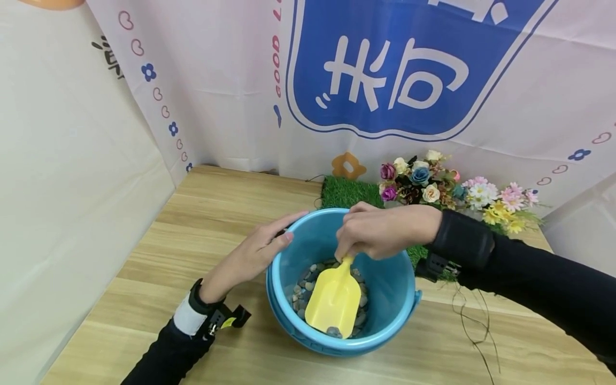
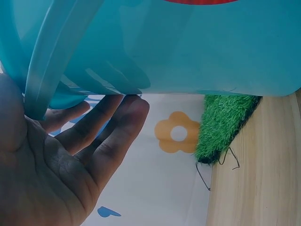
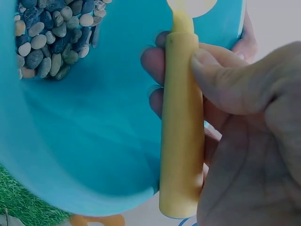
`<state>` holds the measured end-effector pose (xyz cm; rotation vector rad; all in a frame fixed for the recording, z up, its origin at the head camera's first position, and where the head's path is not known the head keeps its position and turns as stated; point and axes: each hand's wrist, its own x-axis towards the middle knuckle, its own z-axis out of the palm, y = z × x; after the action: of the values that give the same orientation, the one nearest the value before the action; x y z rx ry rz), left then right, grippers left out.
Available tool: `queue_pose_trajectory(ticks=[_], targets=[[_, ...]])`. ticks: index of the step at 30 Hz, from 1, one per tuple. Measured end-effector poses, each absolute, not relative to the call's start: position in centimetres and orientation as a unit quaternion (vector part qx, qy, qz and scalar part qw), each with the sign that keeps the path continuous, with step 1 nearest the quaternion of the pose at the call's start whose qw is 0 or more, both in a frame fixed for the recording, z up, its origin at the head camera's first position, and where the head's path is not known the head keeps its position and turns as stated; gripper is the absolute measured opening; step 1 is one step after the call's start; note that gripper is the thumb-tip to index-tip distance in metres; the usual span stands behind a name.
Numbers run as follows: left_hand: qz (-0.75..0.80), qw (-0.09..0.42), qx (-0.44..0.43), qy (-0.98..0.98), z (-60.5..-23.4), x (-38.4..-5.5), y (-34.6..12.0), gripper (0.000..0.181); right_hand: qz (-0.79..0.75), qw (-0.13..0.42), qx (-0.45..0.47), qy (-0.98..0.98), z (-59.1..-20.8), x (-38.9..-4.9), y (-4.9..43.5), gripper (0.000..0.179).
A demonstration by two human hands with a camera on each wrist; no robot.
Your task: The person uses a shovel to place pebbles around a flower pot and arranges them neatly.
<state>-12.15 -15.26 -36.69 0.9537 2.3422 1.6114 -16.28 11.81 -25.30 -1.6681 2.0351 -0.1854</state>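
Sleeves of black cloth (image 1: 166,347) reach in from both sides over a pale wood-grain tabletop (image 1: 144,278). Between them sits a round, sky-blue plastic bucket (image 1: 387,286), placed, it seems to me, where both arms reach it easily. The left hand (image 1: 250,254) rests at the left of the rim, its fingers loose and fairly straight against the outer wall and its thumb at the lip, probably to brace the bucket rather than to lift it. The right hand (image 1: 372,230) reaches over the rim and wraps snugly round the handle of a yellow plastic scoop (image 1: 336,297), thumb against one side and fingertips round the other. That grip looks chosen for steering, since the broad blade slants down inside. Below and around the blade lie small, smooth, grey and tan stones (image 3: 54,40), gathered at the bucket's bottom; one shows at the blade's front edge, though I can't tell whether it sits on it.

Beyond the bucket, a strip of green artificial turf (image 1: 348,192) and bunches of multicoloured artificial flowers (image 1: 428,182) look purely decorative, as does the white printed cloth (image 1: 226,112) hanging behind.
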Motion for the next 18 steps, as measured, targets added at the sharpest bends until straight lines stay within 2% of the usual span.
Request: queue_pose_trajectory(ticks=[18], targets=[[0.537, 0.069, 0.317, 0.779, -36.79, -12.19, -15.18, 0.049, -0.076, 0.289, -0.594, 0.747, -24.98, -16.78, 12.19, 0.026]])
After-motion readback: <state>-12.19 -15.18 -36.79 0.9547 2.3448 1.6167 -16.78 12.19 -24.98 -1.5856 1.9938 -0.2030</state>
